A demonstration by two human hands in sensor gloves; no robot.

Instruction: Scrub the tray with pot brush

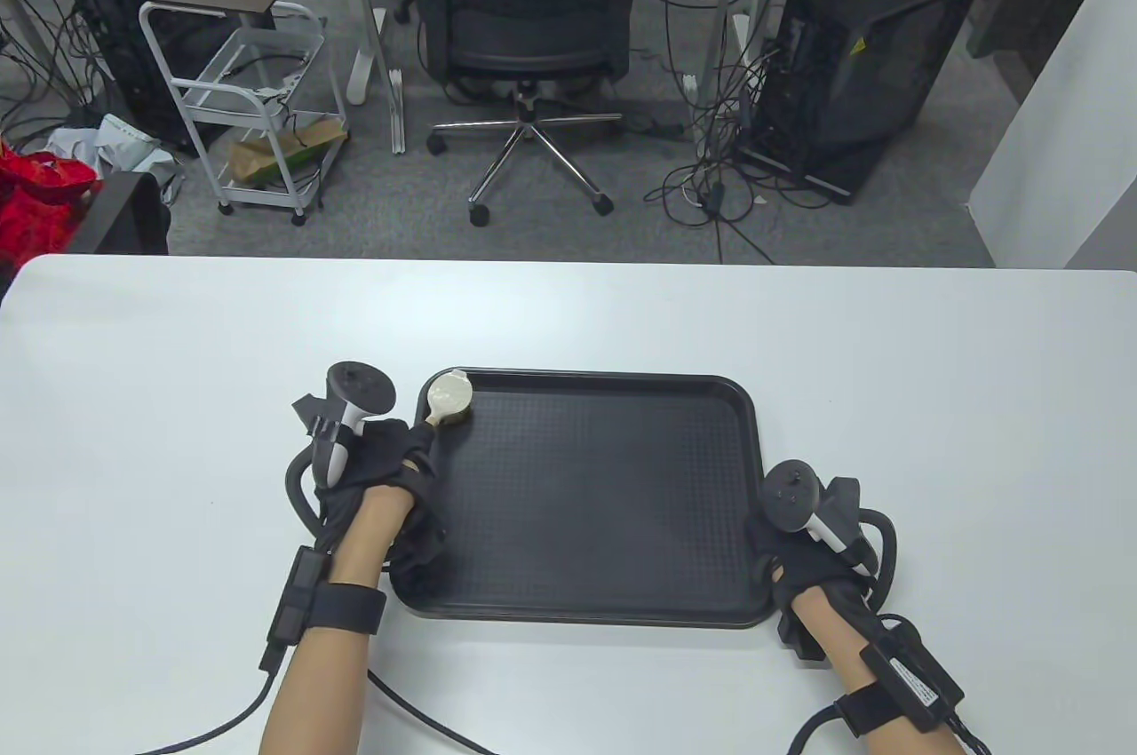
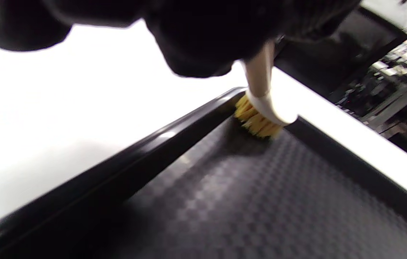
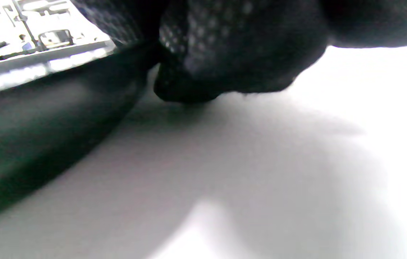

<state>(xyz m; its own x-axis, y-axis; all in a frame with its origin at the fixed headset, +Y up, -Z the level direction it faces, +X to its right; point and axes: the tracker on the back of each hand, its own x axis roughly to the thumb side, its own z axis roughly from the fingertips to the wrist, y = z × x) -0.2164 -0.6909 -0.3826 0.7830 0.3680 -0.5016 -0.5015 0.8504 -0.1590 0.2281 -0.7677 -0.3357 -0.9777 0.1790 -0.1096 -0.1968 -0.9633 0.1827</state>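
A black textured tray (image 1: 613, 586) lies on the white table. My left hand (image 1: 391, 457) grips the handle of a pot brush (image 1: 449, 398) with a cream head. The brush head sits in the tray's far left corner. In the left wrist view the yellow bristles of the brush (image 2: 259, 122) press on the tray floor (image 2: 254, 201) beside the rim. My right hand (image 1: 786, 564) holds the tray's right edge near the front corner. In the right wrist view its gloved fingers (image 3: 225, 57) lie against the tray's dark rim (image 3: 38, 118) and the table.
The white table (image 1: 178, 364) spreads around the tray. Glove cables (image 1: 417, 706) trail off the front edge. Beyond the table's far edge stand an office chair (image 1: 533, 18), a white cart (image 1: 249, 107) and computer towers on the floor.
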